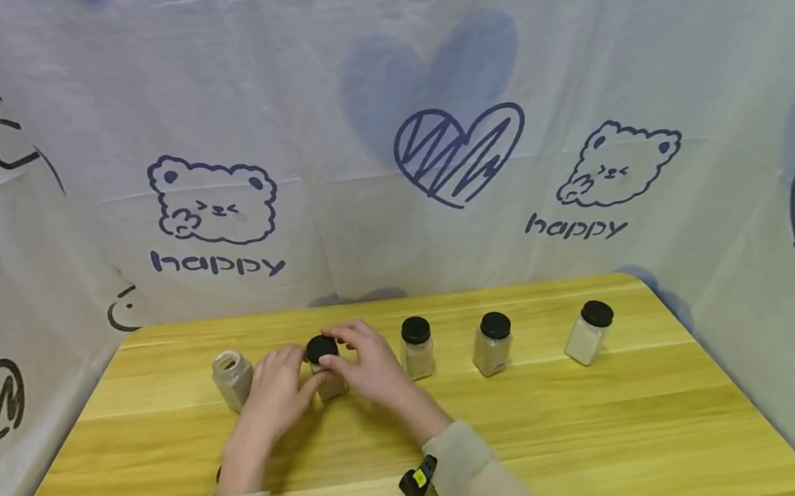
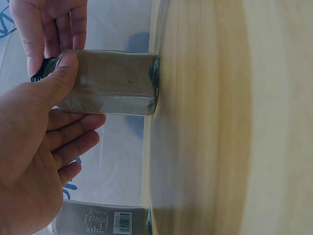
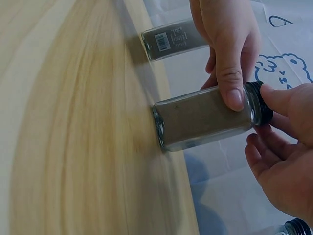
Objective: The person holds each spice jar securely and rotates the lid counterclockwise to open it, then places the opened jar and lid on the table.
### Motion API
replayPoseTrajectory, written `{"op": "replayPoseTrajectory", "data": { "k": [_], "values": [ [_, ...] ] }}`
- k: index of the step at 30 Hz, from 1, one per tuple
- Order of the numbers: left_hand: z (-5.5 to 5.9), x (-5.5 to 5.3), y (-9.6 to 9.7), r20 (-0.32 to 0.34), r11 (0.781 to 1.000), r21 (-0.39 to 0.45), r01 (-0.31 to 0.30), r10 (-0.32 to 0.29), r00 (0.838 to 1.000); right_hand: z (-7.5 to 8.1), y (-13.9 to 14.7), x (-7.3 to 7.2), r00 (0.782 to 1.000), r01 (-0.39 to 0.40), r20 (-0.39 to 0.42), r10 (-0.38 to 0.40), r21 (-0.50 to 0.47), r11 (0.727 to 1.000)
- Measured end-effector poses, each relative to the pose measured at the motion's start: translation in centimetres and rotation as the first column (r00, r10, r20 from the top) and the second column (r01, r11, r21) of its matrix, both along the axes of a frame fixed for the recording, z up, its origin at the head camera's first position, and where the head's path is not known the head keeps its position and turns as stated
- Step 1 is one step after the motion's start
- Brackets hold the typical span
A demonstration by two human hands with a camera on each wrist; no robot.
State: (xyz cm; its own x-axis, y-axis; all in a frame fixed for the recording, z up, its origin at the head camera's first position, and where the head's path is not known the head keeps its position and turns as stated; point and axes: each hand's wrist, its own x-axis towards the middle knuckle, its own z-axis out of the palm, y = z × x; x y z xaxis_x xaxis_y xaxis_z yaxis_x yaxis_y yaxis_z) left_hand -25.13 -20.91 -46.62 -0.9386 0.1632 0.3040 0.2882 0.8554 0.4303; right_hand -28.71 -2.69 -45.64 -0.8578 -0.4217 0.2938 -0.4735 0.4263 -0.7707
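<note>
A square glass jar (image 1: 333, 387) of grey-brown powder stands upright on the table between both hands. Its black screw lid (image 3: 259, 104) sits on the neck. My left hand (image 1: 276, 388) holds the jar body just below the neck, thumb on the near face and fingers on the side. From the other side, my right hand (image 1: 371, 365) grips the lid's edge between thumb and fingers. Just left of the left hand is a similar jar (image 1: 232, 382) without a lid, its mouth showing; in the left wrist view this jar (image 2: 105, 218) bears a barcode label.
Three more black-lidded jars stand in a row to the right: one close by (image 1: 418, 349), a middle one (image 1: 493, 344) and a far one (image 1: 590, 333) with paler contents. The wooden table (image 1: 581, 442) ends at a white printed cloth (image 1: 323, 140) behind.
</note>
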Motion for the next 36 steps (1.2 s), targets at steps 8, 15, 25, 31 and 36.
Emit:
{"op": "replayPoseTrajectory", "data": {
  "k": [8,15,25,31,36],
  "values": [
    [-0.02,0.07,0.00,0.000,1.000,-0.027,-0.006,0.006,1.000,0.23,0.29,-0.01,1.000,-0.030,0.009,0.030,-0.015,0.999],
    [0.11,0.19,0.16,-0.035,0.995,-0.102,-0.017,0.014,0.999,0.00,-0.21,0.15,0.999,0.032,0.008,-0.032,-0.059,0.998],
    [-0.04,0.11,0.21,-0.052,0.994,-0.109,-0.020,0.015,0.999,-0.22,-0.29,0.06,1.000,0.014,-0.023,-0.015,-0.036,0.999],
    [-0.07,0.14,0.26,-0.042,0.995,-0.102,-0.020,0.016,0.999,-0.06,-0.04,0.10,1.000,-0.006,-0.015,0.006,0.016,1.000],
    [0.02,0.21,0.31,-0.034,0.996,-0.088,-0.016,0.013,0.999,-0.02,0.14,-0.06,0.999,-0.039,-0.006,0.039,0.041,0.998]
  ]
}}
